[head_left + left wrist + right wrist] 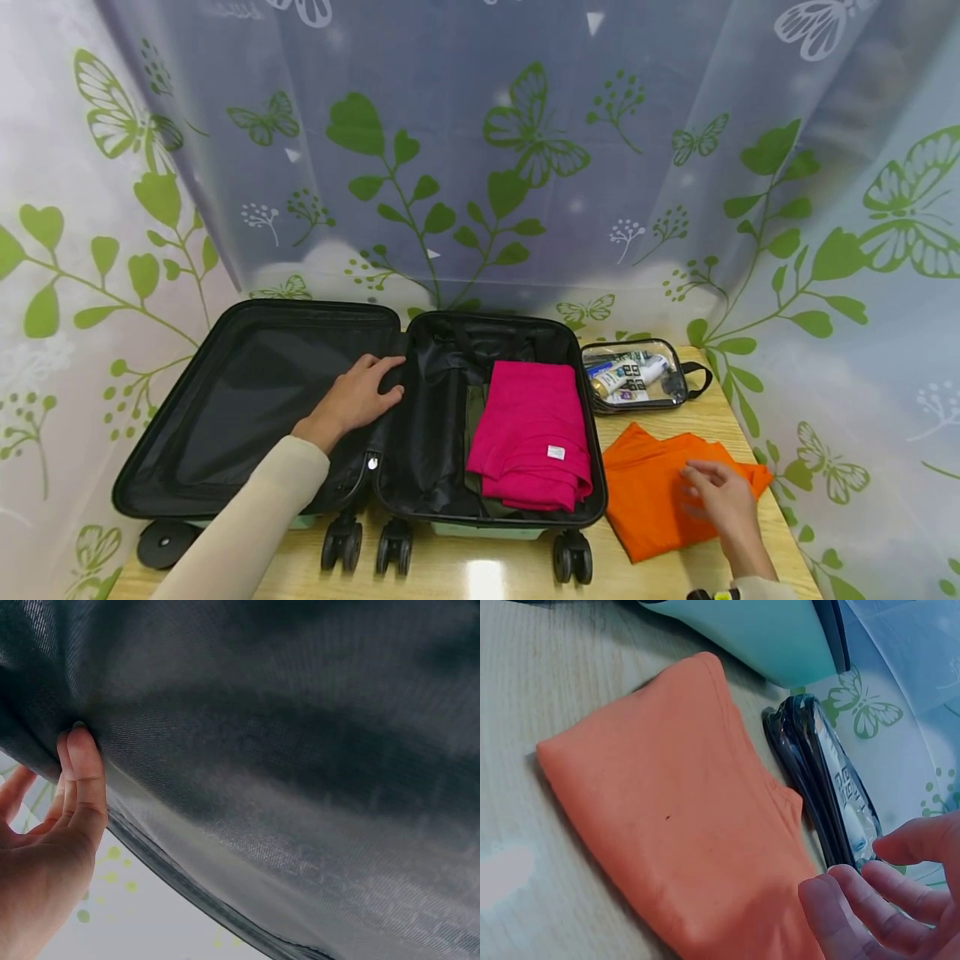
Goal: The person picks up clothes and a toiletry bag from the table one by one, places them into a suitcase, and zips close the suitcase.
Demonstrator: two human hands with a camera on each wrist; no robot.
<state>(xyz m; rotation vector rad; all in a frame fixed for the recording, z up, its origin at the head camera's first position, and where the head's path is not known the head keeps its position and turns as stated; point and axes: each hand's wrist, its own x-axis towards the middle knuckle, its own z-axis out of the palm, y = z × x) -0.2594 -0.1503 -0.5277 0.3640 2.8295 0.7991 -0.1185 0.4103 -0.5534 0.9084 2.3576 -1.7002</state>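
An open suitcase (429, 400) lies spread flat, black lining in both halves. My left hand (358, 393) is over the inner side of its left half, fingertips against the dark lining near the middle hinge. In the left wrist view the fingers are nearly straight along the cloth (225, 757). A folded pink garment (532, 425) with a small white label rests in the right half, on top of a dark green folded cloth (474, 417). My right hand (723, 500) hovers loosely above a folded orange garment (645, 492) on the table, its fingers holding nothing.
A clear toiletry pouch (637, 375) with black edges and several tubes and bottles stands right of the suitcase. Suitcase wheels (572, 557) stick out toward the front of the wooden table (525, 575). Patterned curtains (465, 167) hang behind and at both sides.
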